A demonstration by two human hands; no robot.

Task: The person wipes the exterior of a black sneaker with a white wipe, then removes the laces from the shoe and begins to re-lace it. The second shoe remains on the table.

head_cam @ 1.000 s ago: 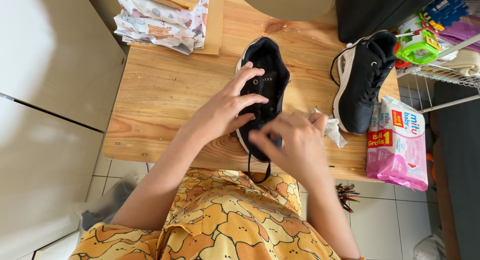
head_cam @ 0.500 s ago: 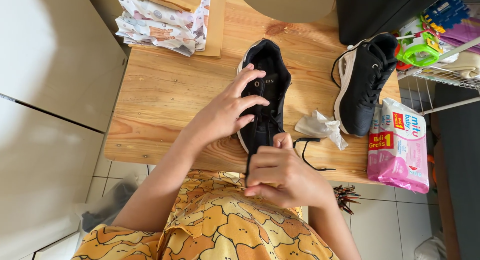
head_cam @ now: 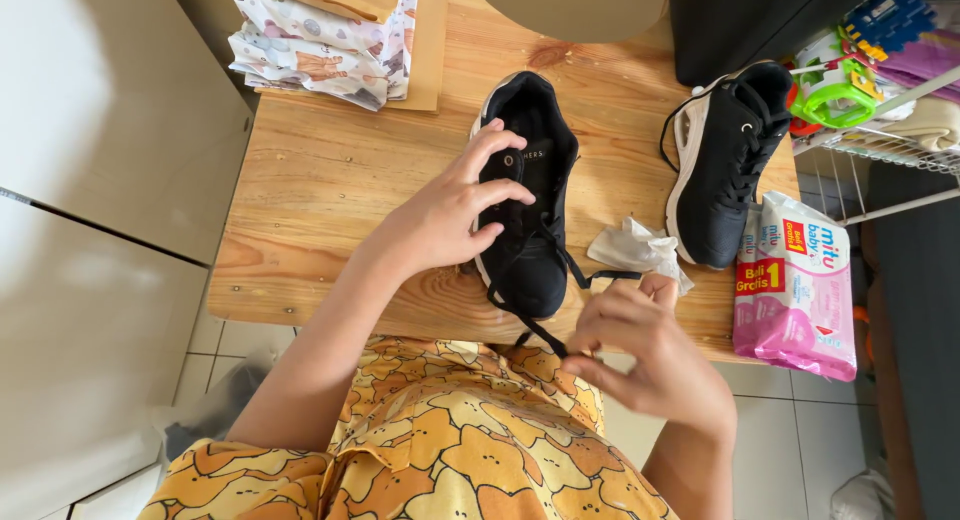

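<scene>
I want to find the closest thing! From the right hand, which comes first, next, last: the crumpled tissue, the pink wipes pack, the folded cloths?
From the right hand:
1. Crumpled tissue, just above it on the table.
2. Pink wipes pack, at the table's right edge.
3. Folded cloths, far top-left corner.

black shoe (head_cam: pixel 528 215) | upright, toe toward the wearer, near the worktop's front edge | black lace (head_cam: pixel 545 332) | loose, drawn taut off the toe end
</scene>
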